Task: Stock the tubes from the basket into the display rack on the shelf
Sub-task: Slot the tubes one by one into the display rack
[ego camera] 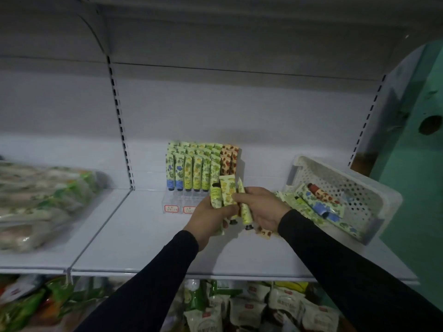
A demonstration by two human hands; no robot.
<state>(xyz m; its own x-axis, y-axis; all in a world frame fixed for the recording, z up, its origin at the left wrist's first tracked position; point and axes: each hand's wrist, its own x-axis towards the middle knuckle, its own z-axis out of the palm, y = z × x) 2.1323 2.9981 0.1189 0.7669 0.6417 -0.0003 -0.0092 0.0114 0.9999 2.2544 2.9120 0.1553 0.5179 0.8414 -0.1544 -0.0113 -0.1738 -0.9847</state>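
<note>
both grips are closing on tubes: the left hand (208, 215) is holding two tubes (221, 194), the right hand (262, 207) is pinching a green tube (244, 207). they are hovering before the display rack (175, 200); the basket (359, 188) is sitting just right.

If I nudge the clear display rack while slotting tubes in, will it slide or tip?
Probably slides: the display rack looks like light clear plastic on a smooth white shelf. Tipping seems less likely, since the upright tubes fill its rows and weigh it down. Push gently.

A shop: white slotted shelving (148, 236), price labels (171, 208) on a display rack, packaged goods (251, 307) below.
</note>
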